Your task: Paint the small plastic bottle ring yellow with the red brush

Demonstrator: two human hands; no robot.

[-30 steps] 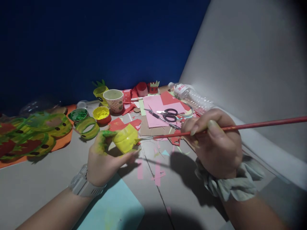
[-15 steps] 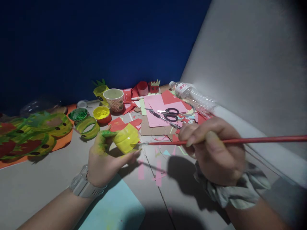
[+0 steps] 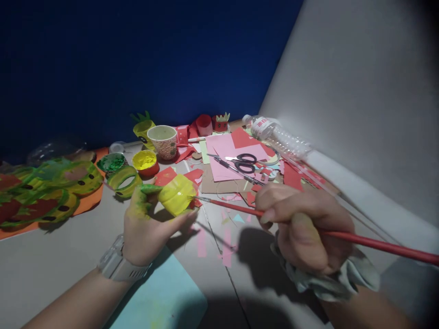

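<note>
A small yellow-painted piece point(image 3: 176, 194) is gripped between the thumb and fingers of my left hand point(image 3: 146, 228), whose fingertips carry green and yellow paint. My right hand point(image 3: 305, 226) is closed on a thin red paintbrush point(image 3: 233, 207). The brush tip touches the right side of the yellow piece. Just behind my left hand lie a green-and-yellow ring point(image 3: 125, 183), a cup of yellow paint point(image 3: 148, 170) and a cup of green paint point(image 3: 112, 164).
Black-handled scissors point(image 3: 245, 163) and a pen lie on pink paper point(image 3: 219, 171). A patterned paper cup point(image 3: 163, 142) and a plastic bottle point(image 3: 281, 137) are at the back. Green painted shapes point(image 3: 51, 194) lie left, a light-blue sheet point(image 3: 164, 292) in front.
The brush has tilted, its handle end dropping at the right while its tip rose slightly. My right hand has lowered a little, and my left hand with the yellow piece shifted slightly left.
</note>
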